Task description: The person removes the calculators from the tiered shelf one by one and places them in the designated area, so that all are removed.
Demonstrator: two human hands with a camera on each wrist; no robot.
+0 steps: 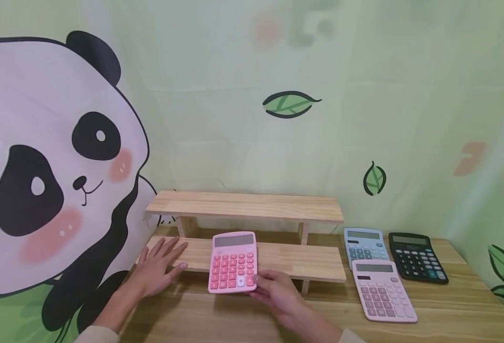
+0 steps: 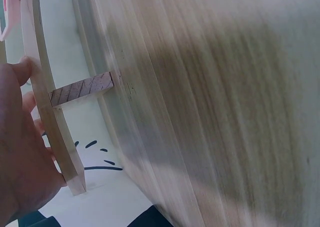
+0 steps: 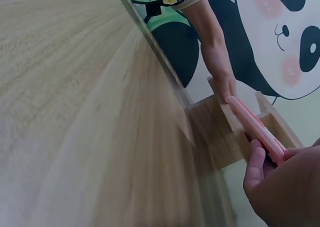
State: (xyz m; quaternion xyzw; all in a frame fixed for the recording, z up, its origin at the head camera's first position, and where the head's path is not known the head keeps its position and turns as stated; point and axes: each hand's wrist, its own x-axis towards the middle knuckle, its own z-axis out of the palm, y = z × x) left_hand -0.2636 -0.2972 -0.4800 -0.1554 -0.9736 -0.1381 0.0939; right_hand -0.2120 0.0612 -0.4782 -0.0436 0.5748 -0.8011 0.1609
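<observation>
A pink calculator (image 1: 233, 262) is tilted up in front of the lower shelf board of a two-tier wooden stand (image 1: 294, 259). My right hand (image 1: 277, 295) pinches its lower right corner, thumb on the front and fingers behind. In the right wrist view the calculator (image 3: 257, 129) is seen edge-on between thumb and fingers. With fingers spread, my left hand (image 1: 159, 267) rests on the left end of the lower board. The left wrist view shows that hand (image 2: 25, 147) against the board's front edge (image 2: 47, 97).
Right of the stand, a blue calculator (image 1: 365, 243), a black calculator (image 1: 419, 257) and a pale pink calculator (image 1: 382, 290) lie on the wooden table (image 1: 462, 305). The pale pink one overlaps the blue one. Behind hangs a panda-printed cloth (image 1: 234, 143).
</observation>
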